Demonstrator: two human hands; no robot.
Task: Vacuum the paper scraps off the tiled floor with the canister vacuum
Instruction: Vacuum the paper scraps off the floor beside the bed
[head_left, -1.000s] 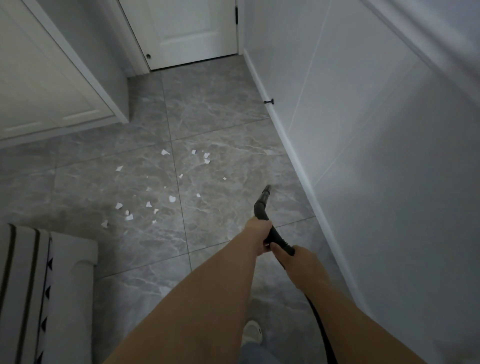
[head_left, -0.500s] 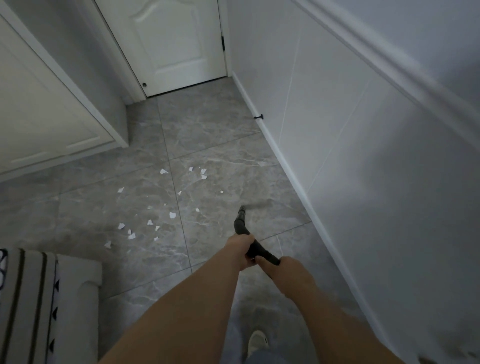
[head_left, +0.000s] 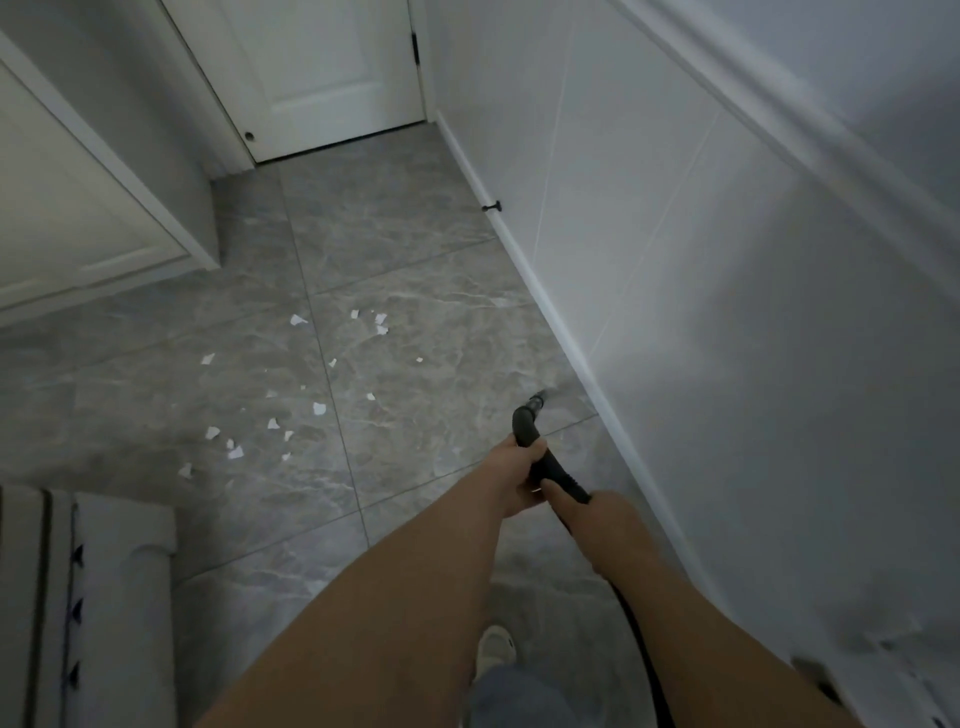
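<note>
Several white paper scraps (head_left: 319, 408) lie scattered on the grey marbled tiled floor (head_left: 405, 249), left of and beyond my hands. Both hands hold the black vacuum hose handle (head_left: 524, 423). My left hand (head_left: 514, 475) grips it near the curved front end. Just behind, my right hand (head_left: 605, 512) is closed on the same handle, and the black hose (head_left: 641, 649) trails back under my right forearm. The handle's tip (head_left: 537, 399) points forward at the floor near the right wall's baseboard, right of the scraps. The canister is not in view.
A white panelled wall with baseboard (head_left: 561, 322) runs along the right, with a black door stop (head_left: 491, 207) on it. A white door (head_left: 332, 78) closes the far end. White cabinets (head_left: 78, 218) stand at left, a striped cushioned seat (head_left: 83, 597) at bottom left. My shoe (head_left: 496, 647) shows below.
The view has shifted, so the scraps and door sit differently in frame. The handle's tip has swung to the right, toward the baseboard. Both hands keep their grip.
</note>
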